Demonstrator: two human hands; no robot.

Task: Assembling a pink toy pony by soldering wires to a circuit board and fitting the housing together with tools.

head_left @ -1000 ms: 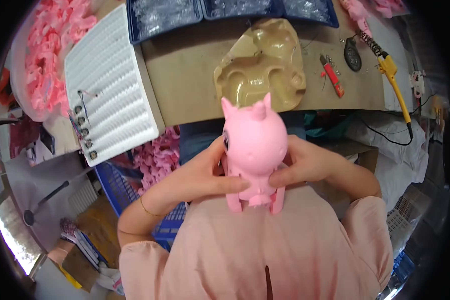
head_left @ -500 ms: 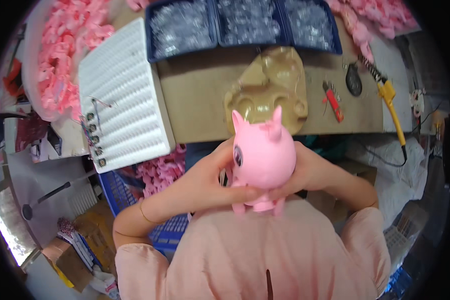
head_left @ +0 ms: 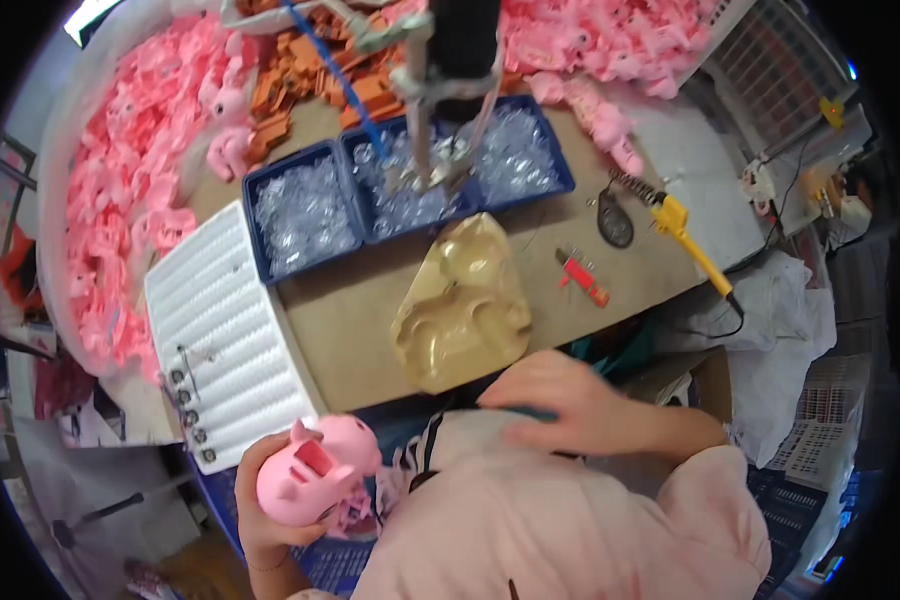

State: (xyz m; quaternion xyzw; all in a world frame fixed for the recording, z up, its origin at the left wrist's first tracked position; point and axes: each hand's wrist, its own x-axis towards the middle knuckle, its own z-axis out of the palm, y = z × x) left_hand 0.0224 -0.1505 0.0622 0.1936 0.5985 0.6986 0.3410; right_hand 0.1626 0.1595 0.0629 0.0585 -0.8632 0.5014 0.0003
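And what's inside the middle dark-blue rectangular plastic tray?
Small clear plastic pieces lie heaped in the middle dark-blue rectangular plastic tray. A silver metal stand blocks part of the view, and whatever lies beneath the top layer can't be seen.

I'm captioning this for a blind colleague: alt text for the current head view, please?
A person's left hand grips a pink toy near a white tray; the right hand, blurred, is open near the edge of the table. There, a tan moulded tray lies before blue bins of clear parts, left of a red tool.
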